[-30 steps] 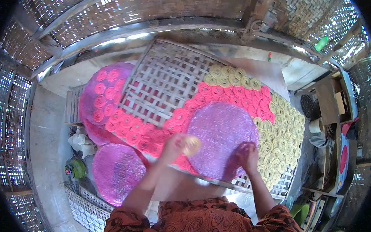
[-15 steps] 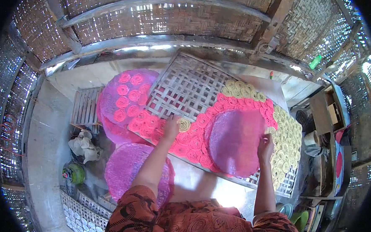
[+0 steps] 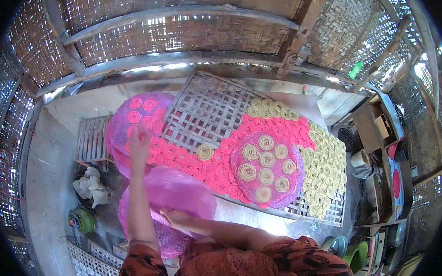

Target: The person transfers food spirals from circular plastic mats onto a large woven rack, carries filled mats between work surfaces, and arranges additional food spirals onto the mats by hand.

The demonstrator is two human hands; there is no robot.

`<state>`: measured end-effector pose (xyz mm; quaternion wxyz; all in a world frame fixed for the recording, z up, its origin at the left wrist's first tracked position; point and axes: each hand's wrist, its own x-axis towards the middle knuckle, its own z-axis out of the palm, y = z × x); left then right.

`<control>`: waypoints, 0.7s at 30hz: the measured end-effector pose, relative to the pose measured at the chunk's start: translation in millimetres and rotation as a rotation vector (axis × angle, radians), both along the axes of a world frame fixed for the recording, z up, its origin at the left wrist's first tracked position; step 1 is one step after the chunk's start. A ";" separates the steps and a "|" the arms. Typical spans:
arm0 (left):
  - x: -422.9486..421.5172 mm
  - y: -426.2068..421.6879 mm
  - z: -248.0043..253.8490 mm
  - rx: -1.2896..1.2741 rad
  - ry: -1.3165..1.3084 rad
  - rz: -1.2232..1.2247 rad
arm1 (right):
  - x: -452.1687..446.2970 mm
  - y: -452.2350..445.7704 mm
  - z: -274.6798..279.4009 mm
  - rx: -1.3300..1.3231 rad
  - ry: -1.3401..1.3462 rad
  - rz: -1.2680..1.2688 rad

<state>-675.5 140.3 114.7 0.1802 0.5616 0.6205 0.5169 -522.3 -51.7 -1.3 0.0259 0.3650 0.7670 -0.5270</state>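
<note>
My left hand [image 3: 140,138] is over the left purple round sheet [image 3: 115,127], beside its pink rosettes [image 3: 150,104]; motion blurs its fingers. Lower down, my right hand [image 3: 176,218] grips the edge of a loose purple mesh sheet [image 3: 181,188], which is blurred above the lower purple round [image 3: 168,240]. On the middle purple round [image 3: 297,179] lie several pale yellow rosettes [image 3: 267,159]. A single yellow rosette [image 3: 204,152] rests on the pink rosettes at the woven rack's edge.
A bamboo lattice rack [image 3: 207,107] lies tilted on the table, with rows of yellow rosettes [image 3: 324,168] on the right. White cloth bundle [image 3: 92,187] and green gas cylinder [image 3: 82,219] stand at left. Wooden shelving [image 3: 369,128] is at right.
The purple mesh sheet has come off the middle round and moved left with my right hand, uncovering yellow rosettes. My left hand has let go of the single yellow rosette and moved left.
</note>
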 end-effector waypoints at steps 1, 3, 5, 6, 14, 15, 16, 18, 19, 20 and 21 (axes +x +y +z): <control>11.7 -16.7 -14.6 -0.088 0.045 -0.046 | 2.8 -1.2 -15.7 0.022 0.023 0.105; 31.3 -44.4 -72.8 -0.104 0.113 -0.147 | 44.1 15.4 9.9 0.120 0.342 0.154; 76.2 -76.7 -82.4 -0.262 -0.065 -0.243 | 108.8 70.7 66.3 -0.290 0.375 0.101; 99.1 -84.2 -104.4 -0.210 -0.050 -0.266 | 154.4 106.2 61.0 -0.008 0.497 0.087; 306.4 -78.1 -114.2 -0.321 0.413 -0.524 | 335.0 236.6 -14.8 0.953 -0.330 -0.396; 313.3 -72.7 -115.2 -0.329 0.411 -0.504 | 336.4 241.9 -19.2 0.847 -0.446 -0.404; 318.7 -64.6 -124.5 -0.393 0.462 -0.473 | 335.8 251.3 -18.1 0.810 -0.618 -0.343; 321.4 -58.1 -131.4 -0.410 0.515 -0.448 | 339.5 255.5 -9.1 0.845 -0.492 -0.296; 320.5 -58.2 -130.4 -0.421 0.517 -0.433 | 340.6 257.1 -5.5 0.879 -0.380 -0.275; 320.1 -57.8 -128.7 -0.391 0.554 -0.421 | 339.0 259.7 -2.3 0.704 -0.379 -0.287; 321.0 -55.2 -126.2 -0.356 0.590 -0.411 | 336.4 262.6 1.1 0.707 -0.372 -0.279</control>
